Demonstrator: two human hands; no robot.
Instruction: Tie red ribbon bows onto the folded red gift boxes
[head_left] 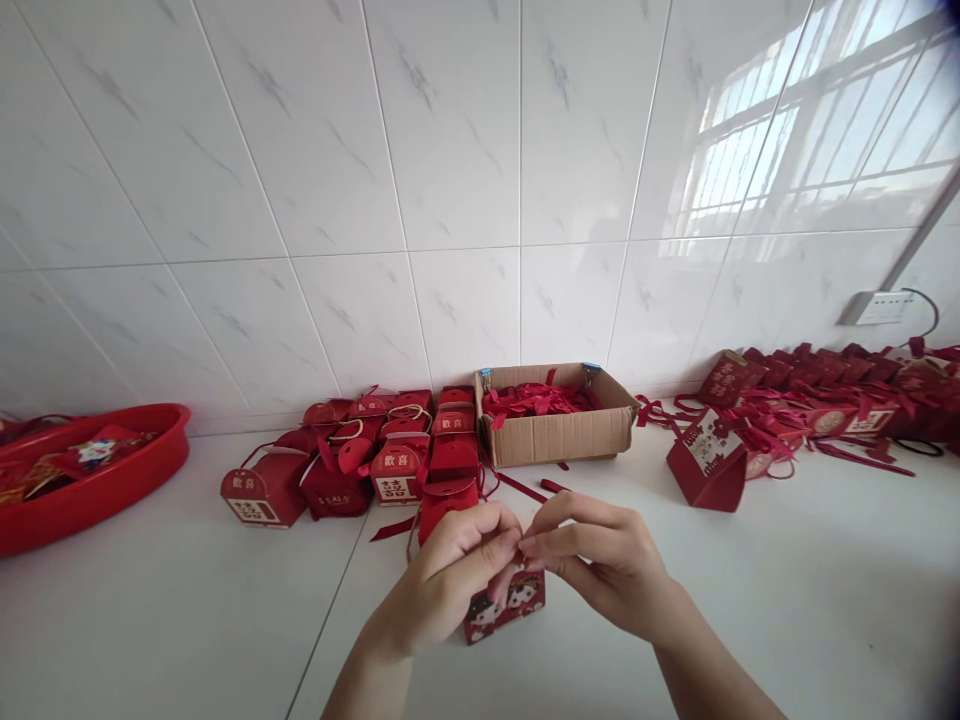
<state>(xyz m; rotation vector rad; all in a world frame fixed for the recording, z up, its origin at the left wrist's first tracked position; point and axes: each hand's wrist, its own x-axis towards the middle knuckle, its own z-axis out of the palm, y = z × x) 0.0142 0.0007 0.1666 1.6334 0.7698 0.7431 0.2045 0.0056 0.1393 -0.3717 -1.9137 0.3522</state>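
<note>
A small red gift box [505, 608] with two cartoon figures on its front stands on the white table, just below my hands. My left hand [454, 572] is closed in a pinch above the box's top, its curled fingers covering part of the box. From the other side, my right hand [606, 560] pinches at the same spot, the fingertips of both hands almost meeting. What lies between the fingertips is too small and too covered to make out. Behind my left hand, a row of red gift boxes [453, 458] runs back toward the wall.
A cardboard box [559, 440] of red ribbons stands against the tiled wall. More red gift boxes [266, 490] are grouped left of it. One gift box [705, 462] stands at right, before a long pile of boxes and ribbons [825, 415]. At far left is a red basin [169, 455].
</note>
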